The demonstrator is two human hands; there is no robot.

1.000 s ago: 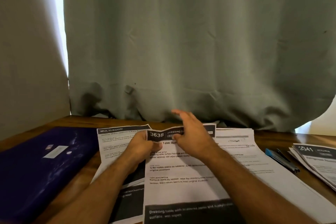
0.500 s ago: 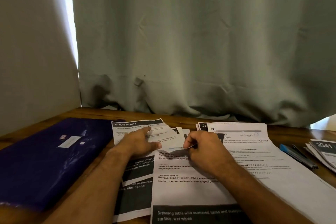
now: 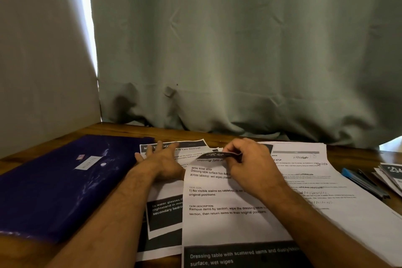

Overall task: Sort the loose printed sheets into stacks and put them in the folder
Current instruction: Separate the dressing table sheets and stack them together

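Here, our right hand (image 3: 250, 165) pinches the dressing-table sheet (image 3: 226, 220) by its far edge while our left hand (image 3: 162, 162), fingers spread, steadies the multi-room sheet (image 3: 191, 148); we should peel slowly.

The middle sheet (image 3: 219, 222) reads "Dressing Table", "INITIAL SCENE SETUP", "Dressing table surface has dust", "TASK GOAL", "1) No visible stains on tabletop", "TASK DESCRIPTION" and "Remove items by section, wipe the dressing table"; its near dark band says "Dressing table with scattered items" and "surface, wet wipes". The left sheet (image 3: 167, 211) shows "Each Bedroom" and "water glasses", "nightstand", "secondary bedroom". The far-right stack (image 3: 391, 172) starts "25". The folder's label (image 3: 88, 162) is unreadable.
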